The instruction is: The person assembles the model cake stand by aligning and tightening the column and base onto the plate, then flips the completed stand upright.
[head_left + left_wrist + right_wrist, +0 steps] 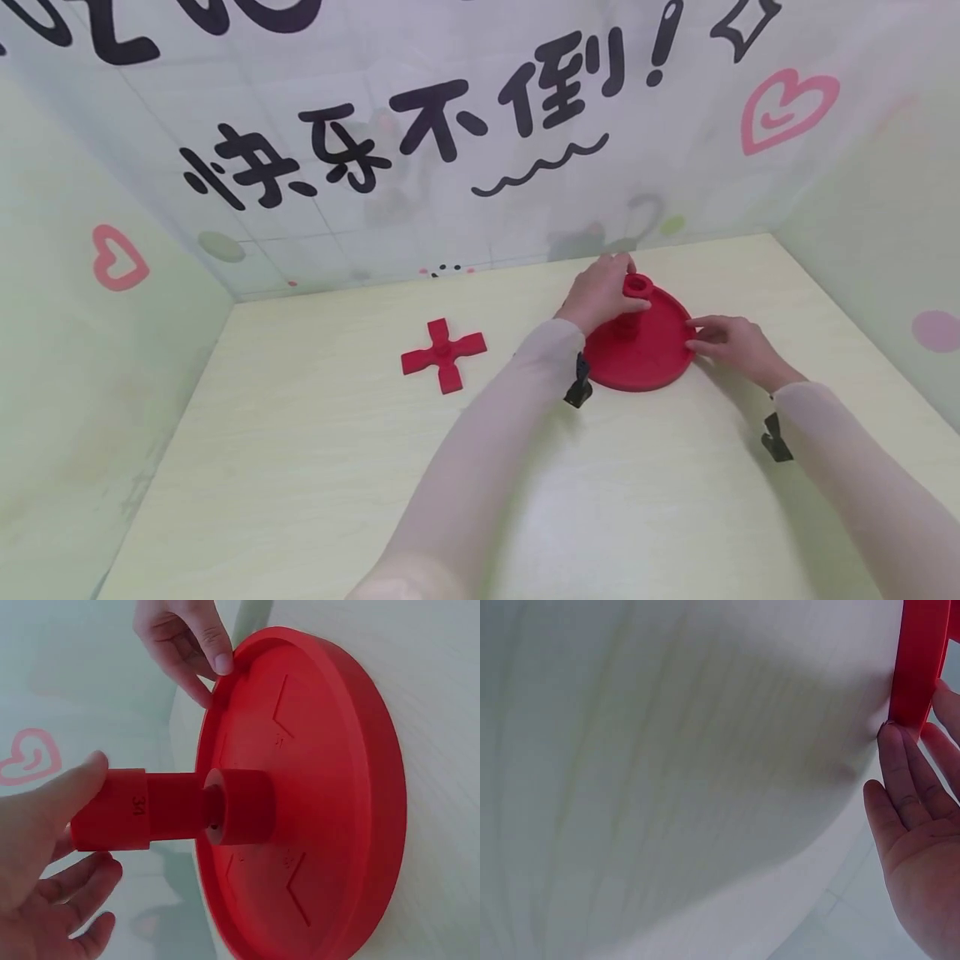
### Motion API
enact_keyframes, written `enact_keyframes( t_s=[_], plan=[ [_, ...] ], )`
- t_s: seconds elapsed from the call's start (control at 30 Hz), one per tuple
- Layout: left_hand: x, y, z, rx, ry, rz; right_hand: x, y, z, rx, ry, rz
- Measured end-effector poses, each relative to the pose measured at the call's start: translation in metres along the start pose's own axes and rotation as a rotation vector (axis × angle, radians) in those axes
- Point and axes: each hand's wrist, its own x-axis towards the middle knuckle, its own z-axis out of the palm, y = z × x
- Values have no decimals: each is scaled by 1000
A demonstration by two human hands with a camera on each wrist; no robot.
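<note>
My left hand (606, 292) grips the wide upper end of a stepped red tube (176, 806), thumb on one side and fingers on the other. The tube stands upright over the short round collar (251, 806) in the middle of a round red tray (648, 362); its narrower lower end meets the collar. How deep it sits inside is hidden. My right hand (738, 346) pinches the tray's rim on the right side. In the right wrist view, fingertips (892, 739) touch the rim's outer wall (919, 667).
A red cross-shaped piece (444, 354) with four flared arms lies on the pale tabletop (315, 467), left of the tray. Behind the table rises a printed backdrop (420, 217), with side walls (892, 217) at left and right.
</note>
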Motion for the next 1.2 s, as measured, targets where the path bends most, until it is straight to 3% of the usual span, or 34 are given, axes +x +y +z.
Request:
enact_keyframes(
  t_s=[0.07, 0.2, 0.3, 0.5, 0.77, 0.9, 1.07, 1.2],
  plan=[
    [0, -1, -2, 24, -38, 31, 0, 1, 0, 1, -1, -1],
    [0, -3, -8, -5, -171, 168, -1, 4, 0, -1, 4, -11],
    [-2, -2, -12, 19, -209, 241, -1, 4, 0, -2, 7, -12],
    [-2, 1, -13, 117, -131, 203, -1, 3, 0, 4, 3, 0],
    [0, 2, -2, 157, -32, 98, -1, 3, 0, 7, -2, 2],
    [-1, -1, 2, 148, 7, 92, -1, 0, 1, 13, -3, -1],
    [-5, -5, -4, 32, -78, 103, -1, 0, 1, 13, -8, 0],
    [-7, -4, -14, -48, -185, 187, 0, 1, 0, 5, -8, -2]
  ],
)
